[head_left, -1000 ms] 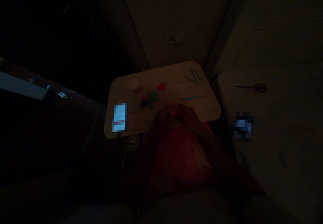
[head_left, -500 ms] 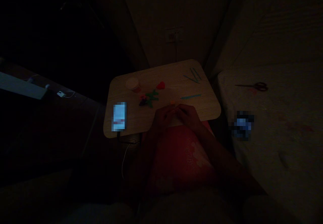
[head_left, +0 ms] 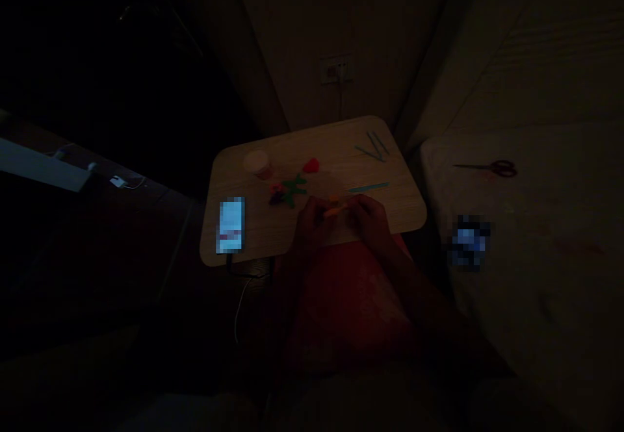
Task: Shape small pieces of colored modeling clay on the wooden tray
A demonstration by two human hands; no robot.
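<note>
orange piece (head_left: 334, 212) near frame center, in hand, not set down; can't tell if finished. left hand (head_left: 310, 222) pinching it; right hand (head_left: 373, 217) at its right end, grip unclear. green piece (head_left: 293, 189), red lump (head_left: 311, 165) left of center, teal sticks (head_left: 375, 187) right.

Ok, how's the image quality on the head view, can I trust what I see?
Head view: very dark overall; the lit phone is pixelated; the hands, left and right, are dim, their fingers blending into shadow around the orange piece; the scissors show faintly; the far left is nearly black.
</note>
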